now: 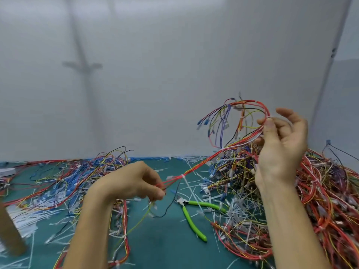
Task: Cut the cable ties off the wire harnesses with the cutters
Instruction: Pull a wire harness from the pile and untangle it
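The right hand's (281,150) thumb and forefinger (270,124) pinch a looped bundle of thin red wires, while its other fingers stand loosely spread above. The left hand's (136,183) fingers are curled tight round the other end of the same wire harness (204,162), which runs taut and slanting between the two hands, lifted off the table. A white plastic cable tie (182,176) cinches the strands just beside the left hand, its tail hanging down. Above the right hand's pinch, the harness fans into thin purple, yellow, black and blue leads with small blue connectors. The cutters (183,203) lie untouched on the green mat (165,241) between the forearms, with short steel jaws and glossy lime-green handles splayed apart. Stiff white tie offcuts (239,210) litter the mat like straws. A tall tangled heap of mostly red harnesses (320,191) rises on the right; a flatter tangle (77,171) spreads on the left. A brown cardboard piece (9,235) stands at the left edge.
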